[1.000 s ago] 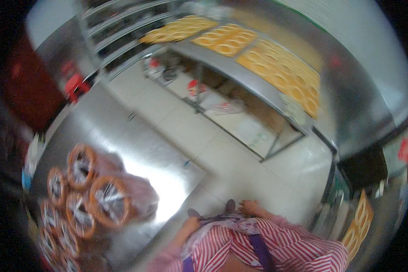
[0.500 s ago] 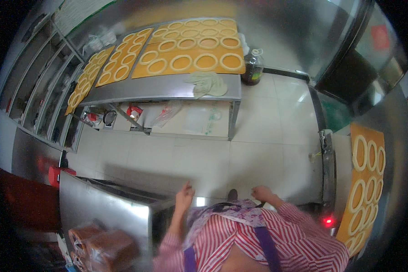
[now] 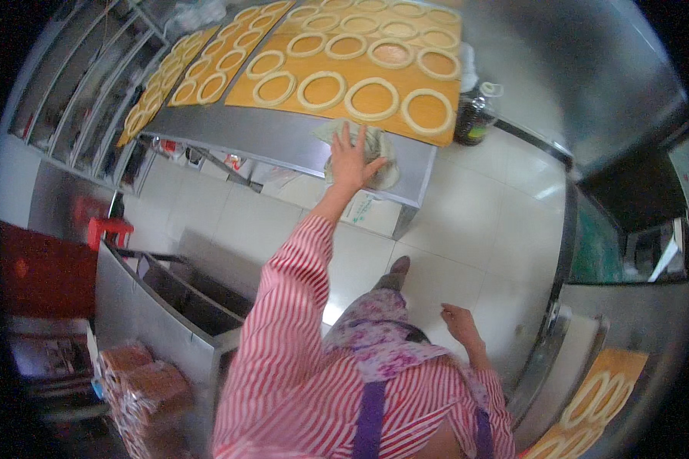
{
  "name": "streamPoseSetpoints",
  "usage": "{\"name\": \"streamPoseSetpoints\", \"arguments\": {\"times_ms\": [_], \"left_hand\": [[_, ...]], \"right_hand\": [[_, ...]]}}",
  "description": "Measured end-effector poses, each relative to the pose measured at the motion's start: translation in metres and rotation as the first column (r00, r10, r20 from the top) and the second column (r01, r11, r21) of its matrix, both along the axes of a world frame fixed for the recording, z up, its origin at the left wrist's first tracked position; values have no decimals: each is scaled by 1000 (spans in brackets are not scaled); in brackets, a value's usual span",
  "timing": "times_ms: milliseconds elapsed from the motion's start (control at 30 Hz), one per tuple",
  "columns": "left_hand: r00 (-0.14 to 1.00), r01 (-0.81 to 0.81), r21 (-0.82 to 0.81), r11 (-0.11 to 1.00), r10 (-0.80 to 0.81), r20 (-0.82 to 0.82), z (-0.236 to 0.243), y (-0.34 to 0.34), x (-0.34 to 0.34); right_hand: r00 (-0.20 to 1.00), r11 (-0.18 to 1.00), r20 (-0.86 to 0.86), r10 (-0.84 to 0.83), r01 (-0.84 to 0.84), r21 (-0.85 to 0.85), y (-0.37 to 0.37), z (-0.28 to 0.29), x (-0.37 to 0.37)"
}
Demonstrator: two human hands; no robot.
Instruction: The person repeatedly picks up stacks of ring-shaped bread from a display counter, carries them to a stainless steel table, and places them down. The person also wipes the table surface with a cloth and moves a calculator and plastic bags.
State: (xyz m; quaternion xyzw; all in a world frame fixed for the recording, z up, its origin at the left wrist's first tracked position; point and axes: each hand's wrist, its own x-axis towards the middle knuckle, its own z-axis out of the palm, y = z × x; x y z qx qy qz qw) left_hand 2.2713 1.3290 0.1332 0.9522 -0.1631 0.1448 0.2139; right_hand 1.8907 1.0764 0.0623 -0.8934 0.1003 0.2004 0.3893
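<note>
My left hand (image 3: 347,162) reaches out over the front of the steel bench (image 3: 260,128), lying on a crumpled pale green cloth (image 3: 384,163) with its fingers spread. The cloth sits just in front of an orange sheet (image 3: 335,112) holding several pale dough rings (image 3: 371,82). My right hand (image 3: 457,321) hangs low above the tiled floor by my floral apron, its fingers curled with nothing visible in them.
A metal rack (image 3: 73,99) stands at left, above a red stool (image 3: 107,226). Bagged brown rings (image 3: 142,386) sit beside a steel counter (image 3: 119,294) lower left. A large plastic bottle (image 3: 473,115) stands beside the bench. More ring-covered sheet (image 3: 620,367) is at lower right.
The view has swung from the bagged rings toward the bench, which is now nearer. My left arm has stretched forward onto the cloth, and my foot has stepped forward.
</note>
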Motion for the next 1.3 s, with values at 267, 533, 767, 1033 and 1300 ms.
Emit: {"name": "streamPoseSetpoints", "arguments": {"times_ms": [267,533,767,1033,1300], "left_hand": [[975,-191,133,973,203,-91,-38,-43,-17],[918,-355,148,923,374,-131,-31,-55,-20],[848,-503,286,815,530,-19,-38,36,66],[886,-426,396,813,463,2,-29,201,153],[792,-557,329,763,607,-69,-47,421,231]], "right_hand": [[989,996,-146,1,-14,-88,-128,-70,37],[965,966,51,258,-259,8,-132,-49,224],[910,975,350,223,-217,-57,-85,13,339],[763,934,546,347,-333,-127,47,45,360],[770,955,566,296,-261,-144,177,62,386]]}}
